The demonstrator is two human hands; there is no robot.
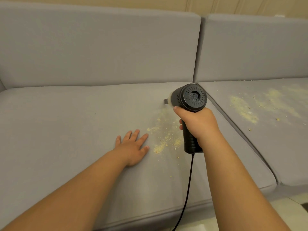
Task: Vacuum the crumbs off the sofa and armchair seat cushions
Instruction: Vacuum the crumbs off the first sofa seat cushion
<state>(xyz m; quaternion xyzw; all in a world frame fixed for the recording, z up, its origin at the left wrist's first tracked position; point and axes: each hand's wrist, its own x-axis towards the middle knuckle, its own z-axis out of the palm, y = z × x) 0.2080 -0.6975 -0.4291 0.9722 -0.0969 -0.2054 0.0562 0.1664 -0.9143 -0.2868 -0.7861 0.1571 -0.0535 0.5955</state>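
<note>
Right hand [198,122] has its fingers wrapped around the black handheld vacuum [191,104], nozzle down near the crumbs [165,135] on the grey sofa cushion [66,122]; left hand [133,145] lies flat, fingers spread, beside them.

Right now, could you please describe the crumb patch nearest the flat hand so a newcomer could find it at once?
Start at the grey sofa's left seat cushion. Between the left hand lying flat and the black handheld vacuum in the right hand lies a pale yellow crumb patch. The other crumbs lie across the seam, on the right cushion.
</note>
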